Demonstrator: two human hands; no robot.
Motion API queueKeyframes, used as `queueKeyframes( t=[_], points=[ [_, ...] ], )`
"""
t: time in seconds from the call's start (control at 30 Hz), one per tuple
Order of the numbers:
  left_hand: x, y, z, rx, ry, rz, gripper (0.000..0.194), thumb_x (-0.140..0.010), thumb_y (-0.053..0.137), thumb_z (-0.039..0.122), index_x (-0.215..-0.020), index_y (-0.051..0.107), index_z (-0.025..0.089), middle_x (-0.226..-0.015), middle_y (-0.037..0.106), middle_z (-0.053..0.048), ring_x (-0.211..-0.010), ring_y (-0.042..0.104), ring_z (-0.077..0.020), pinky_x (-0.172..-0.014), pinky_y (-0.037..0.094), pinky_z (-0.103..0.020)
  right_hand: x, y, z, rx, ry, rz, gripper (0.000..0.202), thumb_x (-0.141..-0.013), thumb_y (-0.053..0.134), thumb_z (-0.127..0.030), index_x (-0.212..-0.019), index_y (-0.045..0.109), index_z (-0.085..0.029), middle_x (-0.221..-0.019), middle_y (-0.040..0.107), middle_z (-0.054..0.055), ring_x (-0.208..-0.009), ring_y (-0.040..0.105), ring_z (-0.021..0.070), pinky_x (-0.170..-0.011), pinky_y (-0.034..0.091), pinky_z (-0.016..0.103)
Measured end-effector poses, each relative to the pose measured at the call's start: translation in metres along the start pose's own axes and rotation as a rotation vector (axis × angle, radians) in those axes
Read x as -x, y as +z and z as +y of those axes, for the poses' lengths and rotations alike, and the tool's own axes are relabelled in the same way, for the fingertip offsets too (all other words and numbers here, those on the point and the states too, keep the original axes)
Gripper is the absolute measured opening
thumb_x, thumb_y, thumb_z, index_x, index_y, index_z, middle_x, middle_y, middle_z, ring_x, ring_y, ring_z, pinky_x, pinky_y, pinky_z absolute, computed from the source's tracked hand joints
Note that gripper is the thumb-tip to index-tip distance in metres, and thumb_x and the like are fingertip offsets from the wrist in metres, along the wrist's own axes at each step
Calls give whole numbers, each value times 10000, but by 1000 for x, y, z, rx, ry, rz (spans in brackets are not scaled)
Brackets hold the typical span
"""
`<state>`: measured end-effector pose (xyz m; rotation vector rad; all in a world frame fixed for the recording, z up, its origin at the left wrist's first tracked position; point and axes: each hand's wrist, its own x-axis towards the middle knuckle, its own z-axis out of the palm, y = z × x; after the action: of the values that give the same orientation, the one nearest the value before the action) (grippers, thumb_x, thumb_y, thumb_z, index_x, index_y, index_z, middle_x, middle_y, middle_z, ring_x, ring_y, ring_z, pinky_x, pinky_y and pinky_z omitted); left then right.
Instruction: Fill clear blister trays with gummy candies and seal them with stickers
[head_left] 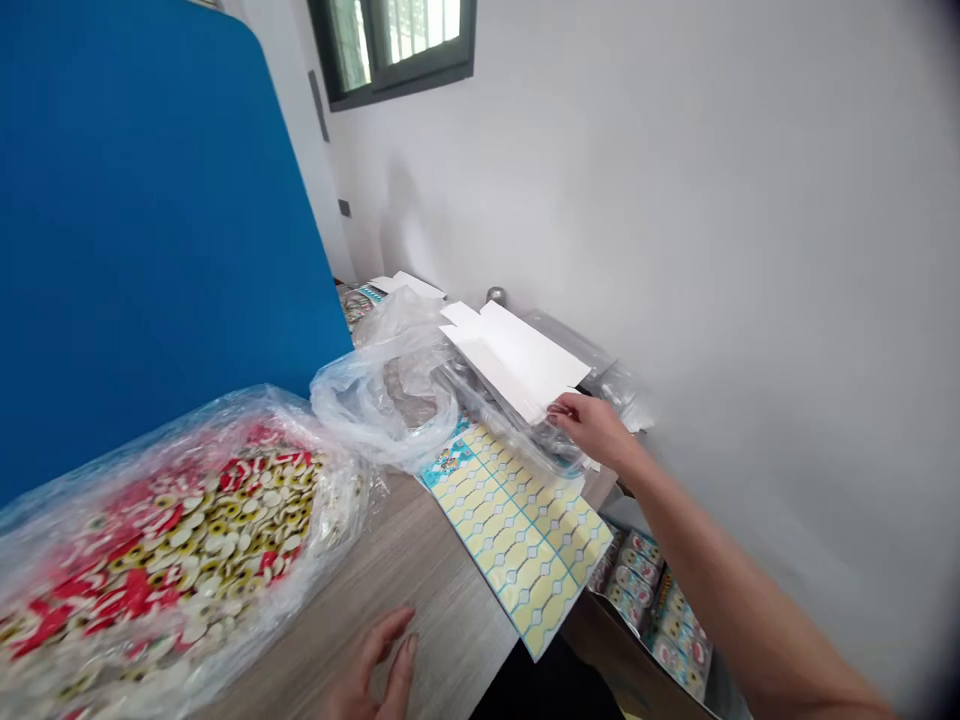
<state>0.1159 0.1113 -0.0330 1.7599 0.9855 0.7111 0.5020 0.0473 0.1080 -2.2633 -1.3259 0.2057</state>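
Note:
At the near corner of a white folded card piece [517, 355], my right hand [589, 425] has its fingertips closed on the edge. Beneath the card lie clear plastic packaging pieces [480, 395]. My left hand [379, 665] is low over the table, partly cut off by the frame, its thumb and finger apart with nothing between them. Between the two hands lies a yellow sheet with blue lines and rows of die-cut shapes [525, 530], overhanging the table edge. Left of it, a clear bag [330, 490] holds many small round cream and yellow pieces and red ones.
A blue partition [150, 220] rises on the left. A crumpled, open plastic bag [382, 400] sits mid-table, with more white card [416, 285] behind. Below the wooden table [442, 590], at right, a box [626, 640] holds several rows of small printed packs. A white wall [675, 200] borders the right.

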Motion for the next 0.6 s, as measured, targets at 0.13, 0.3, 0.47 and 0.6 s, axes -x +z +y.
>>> queueKeyframes(
  t=[0.13,0.3,0.47,0.6],
  points=[
    [-3,17,60,538,-327,-128,423,-846,595,550,-1053,716,202,-1134,726,-117,-1022,688,-254,-913,547,-389,38,30,-56,-593,-119,-248,256,-840,600,-404,-998,616,-202,-733,626,-7,-595,548,124,-545,453,241],
    [-10,31,87,1117,-482,-360,514,-909,494,563,-1123,653,123,-998,710,-153,-739,689,-198,-676,531,-329,82,98,-109,-668,-285,-396,211,-902,537,-305,-985,712,-220,-850,656,31,-733,619,152,-636,514,275],
    [4,27,63,1159,-510,-134,399,-879,595,497,-1006,652,123,-819,666,-70,-614,606,-121,-590,470,-256,97,145,-121,-519,-442,-131,255,-929,505,-203,-1080,707,-244,-960,627,65,-894,625,187,-788,520,320],
    [10,16,50,1177,-517,-88,487,-882,539,579,-1023,660,128,-877,684,-95,-738,644,-170,-653,512,-295,101,167,-129,-454,-513,-204,269,-949,465,-174,-1128,657,-236,-960,634,62,-873,632,183,-767,522,304]
  ],
)
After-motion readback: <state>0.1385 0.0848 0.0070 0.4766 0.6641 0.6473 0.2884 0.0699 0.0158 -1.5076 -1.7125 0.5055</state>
